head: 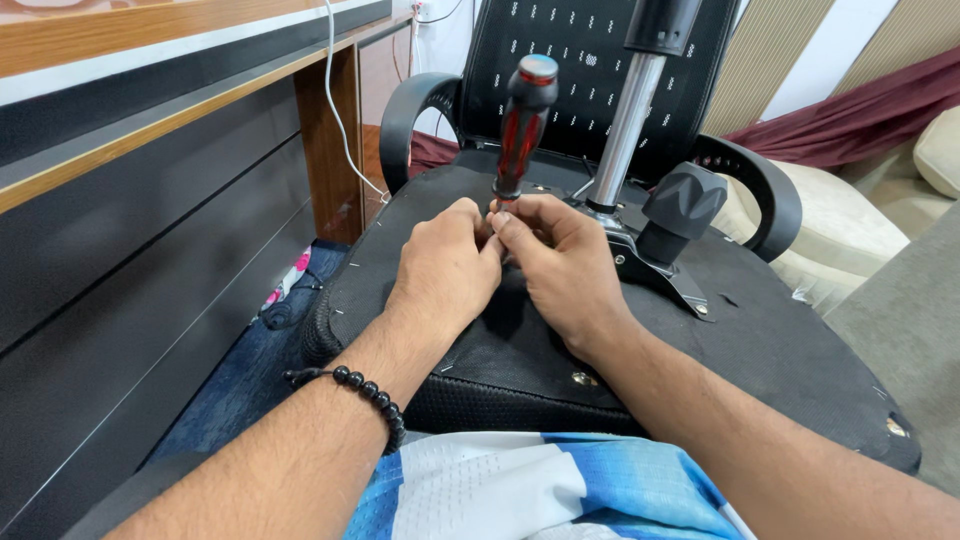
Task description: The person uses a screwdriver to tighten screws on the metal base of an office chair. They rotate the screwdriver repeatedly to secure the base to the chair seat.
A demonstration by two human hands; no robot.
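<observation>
An office chair lies upturned, its black seat underside point(770, 340) facing me. A red and black screwdriver point(521, 125) stands upright on it, tip down near the metal seat mechanism point(655, 270). My left hand point(445, 265) and my right hand point(560, 265) are pressed together around the lower shaft of the screwdriver, fingertips pinched at its base. The tip and whatever it bears on are hidden by my fingers. A bead bracelet sits on my left wrist.
The chrome gas cylinder point(625, 125) rises just right of the screwdriver, with a black knob point(683, 205) beside it. Black armrests point(415, 105) curve at both sides. A dark wooden desk point(150, 200) stands to the left, a beige sofa point(850, 235) to the right.
</observation>
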